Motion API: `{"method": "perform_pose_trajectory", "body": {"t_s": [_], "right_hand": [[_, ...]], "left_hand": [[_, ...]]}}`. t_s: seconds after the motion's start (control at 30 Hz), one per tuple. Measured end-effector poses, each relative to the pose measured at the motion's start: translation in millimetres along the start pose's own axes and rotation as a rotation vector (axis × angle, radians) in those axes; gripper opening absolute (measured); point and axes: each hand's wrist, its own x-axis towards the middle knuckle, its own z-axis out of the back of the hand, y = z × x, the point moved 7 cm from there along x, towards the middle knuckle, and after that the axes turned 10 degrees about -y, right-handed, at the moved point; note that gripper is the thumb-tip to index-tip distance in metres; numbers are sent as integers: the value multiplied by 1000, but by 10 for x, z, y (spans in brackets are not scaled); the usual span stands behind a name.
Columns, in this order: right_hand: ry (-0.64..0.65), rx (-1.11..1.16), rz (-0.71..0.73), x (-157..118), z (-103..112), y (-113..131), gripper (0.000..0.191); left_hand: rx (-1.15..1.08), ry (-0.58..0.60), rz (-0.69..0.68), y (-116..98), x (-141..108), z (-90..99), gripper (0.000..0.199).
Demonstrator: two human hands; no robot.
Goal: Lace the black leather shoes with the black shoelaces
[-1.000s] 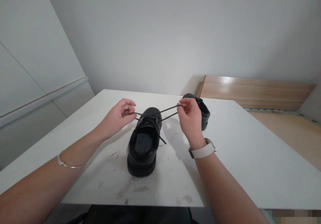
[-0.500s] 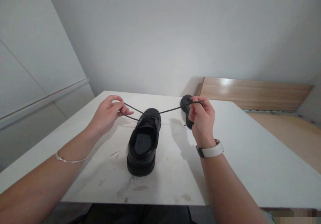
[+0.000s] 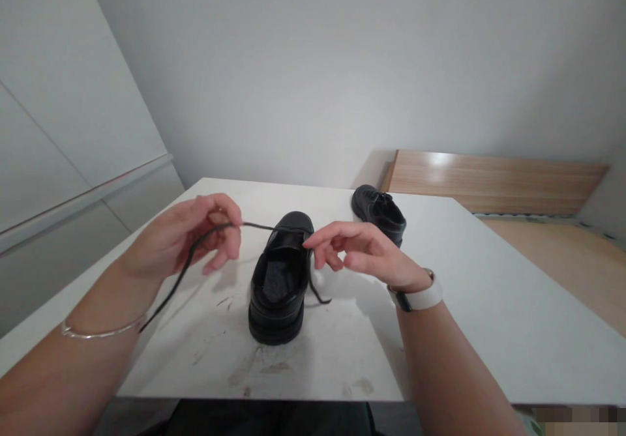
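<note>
A black shoe [image 3: 276,312] stands upright on the white table with its heel toward me and its toe pointing away. Left of it, my left hand [image 3: 195,237] is closed on a black shoelace [image 3: 188,260]; the lace runs from the shoe's front to the fingers, and its loose end droops toward my wrist. My right hand [image 3: 355,247] hovers at the shoe's right side, fingers apart, the index tip close to the tongue. Beneath that hand another lace end hangs down the shoe's right side onto the table.
A second black shoe [image 3: 376,211] sits farther back on the right. The white table [image 3: 469,332] has brown smudges and small dark marks near its front edge. Behind it stand a grey wall [image 3: 313,71] and, to the right, a wooden board [image 3: 489,178]. White cabinet panels line the left.
My right hand has let go of its lace and moved left to the shoe. My left hand has drawn back to the left, its loop now a single strand. The second shoe is more visible.
</note>
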Motion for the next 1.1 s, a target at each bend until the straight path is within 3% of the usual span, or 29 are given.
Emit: {"method": "perform_pose_trajectory", "body": {"t_s": [0.07,0.13,0.17,0.3,0.4,0.53,0.73,0.9,1.1], "right_hand": [[-298,-109,24,72,194,-111,36],[-584,-259,32,100,365,-258,30],[-647,-335,28,119,393,-342,26],[-596,-581,-29,234,304,-667,18],[-543,-613,-46,274,233,-790,19],[-567,-582,-54,278,257,-829,16],[-602,-629,40,314,192,-668,12],[-618,-714,206,355,-5,-386,16],[-698,-534,205,273,171,-137,15]], "left_hand": [[224,53,-52,62,-10,-50,49],[481,-9,-119,131,25,-61,47],[593,-61,-147,165,56,-60,45],[809,-233,-173,324,240,-15,42],[791,-162,-113,514,384,-3,44],[725,-73,-66,644,453,-15,38],[768,-102,-211,498,439,-123,31],[777,-7,-264,423,450,-282,27],[583,-118,-318,75,471,-300,25]]}}
